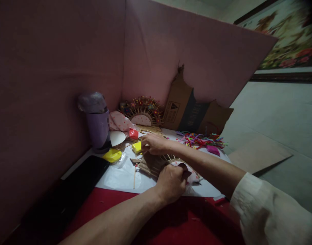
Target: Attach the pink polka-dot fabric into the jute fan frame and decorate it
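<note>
- Left hand (pixel 171 183) curled shut over the near edge of the stick fan (pixel 156 163), thumb on its dotted cloth. It seems to be pinning the piece flat on the white paper (pixel 120 178).
- Right hand (pixel 154 143), arm stretched across, fingers bunched at the fan's far rim, just beside the yellow clay block (pixel 137 147). Cannot tell whether they grip anything.
- Fan lies mid-counter (pixel 107 207), between both hands.
- Finished fan (pixel 144 112) propped at the back, apart from the work.

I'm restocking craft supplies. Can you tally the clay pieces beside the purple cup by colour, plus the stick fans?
Yellow clay pieces: 2
Red clay piece: 1
Stick fans: 2 (finished one at the back, unfinished one gripped by the left hand)
Total: 5
</note>
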### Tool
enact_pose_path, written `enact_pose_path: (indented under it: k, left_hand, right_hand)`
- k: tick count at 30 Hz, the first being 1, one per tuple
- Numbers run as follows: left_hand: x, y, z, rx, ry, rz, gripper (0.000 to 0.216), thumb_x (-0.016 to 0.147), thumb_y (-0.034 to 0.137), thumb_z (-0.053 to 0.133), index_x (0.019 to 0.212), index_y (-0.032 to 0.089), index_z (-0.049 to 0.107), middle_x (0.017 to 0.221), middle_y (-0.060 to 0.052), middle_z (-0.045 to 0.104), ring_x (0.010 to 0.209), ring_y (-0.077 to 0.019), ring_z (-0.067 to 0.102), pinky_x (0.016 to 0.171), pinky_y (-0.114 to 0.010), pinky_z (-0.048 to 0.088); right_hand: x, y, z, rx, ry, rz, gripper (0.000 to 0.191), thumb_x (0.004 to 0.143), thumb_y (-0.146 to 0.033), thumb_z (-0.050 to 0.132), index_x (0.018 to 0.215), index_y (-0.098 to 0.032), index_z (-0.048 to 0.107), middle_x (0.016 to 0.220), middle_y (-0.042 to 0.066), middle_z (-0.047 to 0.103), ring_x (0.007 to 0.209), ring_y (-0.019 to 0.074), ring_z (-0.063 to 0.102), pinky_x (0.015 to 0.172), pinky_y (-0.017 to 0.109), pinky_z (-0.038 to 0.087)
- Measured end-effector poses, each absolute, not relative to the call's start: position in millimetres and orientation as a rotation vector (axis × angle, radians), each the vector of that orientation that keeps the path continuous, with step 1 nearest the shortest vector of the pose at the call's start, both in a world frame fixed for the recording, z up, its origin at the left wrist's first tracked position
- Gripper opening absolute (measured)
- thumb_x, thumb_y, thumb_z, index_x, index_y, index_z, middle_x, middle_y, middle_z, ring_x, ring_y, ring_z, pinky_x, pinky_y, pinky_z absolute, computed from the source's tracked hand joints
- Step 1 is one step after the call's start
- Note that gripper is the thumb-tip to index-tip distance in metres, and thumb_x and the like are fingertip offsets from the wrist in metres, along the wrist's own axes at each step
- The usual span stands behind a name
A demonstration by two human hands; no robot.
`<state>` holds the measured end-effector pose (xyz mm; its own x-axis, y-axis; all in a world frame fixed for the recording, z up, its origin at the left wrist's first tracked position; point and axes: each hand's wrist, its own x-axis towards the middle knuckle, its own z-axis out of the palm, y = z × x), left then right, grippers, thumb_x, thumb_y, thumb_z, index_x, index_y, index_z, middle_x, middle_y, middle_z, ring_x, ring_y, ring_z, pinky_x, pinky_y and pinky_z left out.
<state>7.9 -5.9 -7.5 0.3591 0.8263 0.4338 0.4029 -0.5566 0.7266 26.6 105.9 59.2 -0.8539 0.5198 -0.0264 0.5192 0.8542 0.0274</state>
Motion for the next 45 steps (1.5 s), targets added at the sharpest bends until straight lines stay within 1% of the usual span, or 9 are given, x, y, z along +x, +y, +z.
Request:
enact_pose_path:
  k: [5,9,12,14,20,27,32,38,45]
  left_hand:
    - [7,-4,-8,1.961,1.072,1.183,0.016,0.079,0.02,0.051,0.072,0.02,0.065,0.069,-0.003,0.067,0.063,-0.0173,0.059,0.062,-0.027,0.043]
    - [4,4,-4,1.717,1.112,1.334,0.019,0.079,0.022,0.049,0.065,0.019,0.061,0.057,0.001,0.059,0.057,-0.0137,0.053,0.057,-0.025,0.04]
    - [1,13,-1,1.527,1.102,1.448,0.023,0.08,0.028,0.049,0.06,0.017,0.055,0.055,0.002,0.052,0.056,-0.0125,0.05,0.056,-0.024,0.04]
    - [-1,18,0,1.429,1.064,1.498,0.025,0.08,0.034,0.049,0.061,0.017,0.052,0.054,0.003,0.048,0.052,-0.0109,0.045,0.051,-0.022,0.04]
    - [-4,24,0,1.337,1.019,1.558,0.028,0.078,0.037,0.053,0.06,0.017,0.05,0.054,0.004,0.045,0.05,-0.0092,0.04,0.048,-0.02,0.036]
    - [-4,20,1,1.486,1.108,1.535,0.025,0.08,0.033,0.053,0.06,0.017,0.054,0.056,0.003,0.048,0.057,-0.0119,0.044,0.057,-0.022,0.036]
    - [-1,15,-2,1.599,1.143,1.454,0.022,0.081,0.028,0.051,0.062,0.017,0.056,0.057,0.003,0.051,0.059,-0.0123,0.047,0.058,-0.023,0.036]
    - [2,9,-2,1.641,1.151,1.4,0.02,0.08,0.026,0.052,0.063,0.016,0.058,0.059,0.002,0.055,0.059,-0.0121,0.05,0.059,-0.024,0.036]
    - [2,11,2,1.584,1.152,1.376,0.022,0.079,0.027,0.051,0.061,0.016,0.056,0.057,0.002,0.052,0.058,-0.0121,0.048,0.058,-0.025,0.035]
  right_hand:
    - [51,92,85,1.084,3.342,-0.124,0.015,0.08,-0.014,0.055,0.086,-0.017,0.068,0.092,0.007,0.066,0.086,0.0165,0.056,0.074,0.027,0.039]
    - [88,59,96,1.641,3.618,-0.652,0.016,0.083,-0.027,0.055,0.081,-0.016,0.066,0.078,0.004,0.066,0.073,0.0143,0.059,0.068,0.026,0.043]
    - [114,35,83,2.148,3.579,-0.9,0.02,0.08,-0.036,0.059,0.072,-0.017,0.059,0.066,0.0,0.06,0.061,0.0124,0.054,0.057,0.024,0.041]
    - [127,24,65,2.308,3.47,-1.084,0.024,0.078,-0.039,0.06,0.068,-0.018,0.054,0.06,-0.002,0.054,0.056,0.0114,0.051,0.053,0.023,0.039]
    - [139,9,23,2.158,3.223,-1.27,0.017,0.079,-0.033,0.057,0.074,-0.016,0.059,0.064,0.0,0.056,0.059,0.012,0.051,0.055,0.023,0.041]
    - [144,0,16,2.071,3.336,-0.889,0.01,0.08,-0.024,0.058,0.074,-0.019,0.064,0.071,0.001,0.061,0.064,0.0139,0.054,0.058,0.024,0.041]
    - [151,-1,9,2.039,3.29,-1.144,0.01,0.077,-0.028,0.062,0.083,-0.023,0.069,0.072,0.001,0.064,0.063,0.0151,0.056,0.056,0.025,0.044]
    - [149,-7,10,1.886,3.354,-1.227,0.011,0.077,-0.025,0.063,0.066,-0.023,0.068,0.067,-0.001,0.064,0.063,0.014,0.057,0.06,0.024,0.046]
    - [149,-6,4,2.017,3.285,-1.336,0.01,0.073,-0.029,0.067,0.079,-0.022,0.07,0.066,0.0,0.065,0.055,0.0134,0.054,0.051,0.024,0.044]
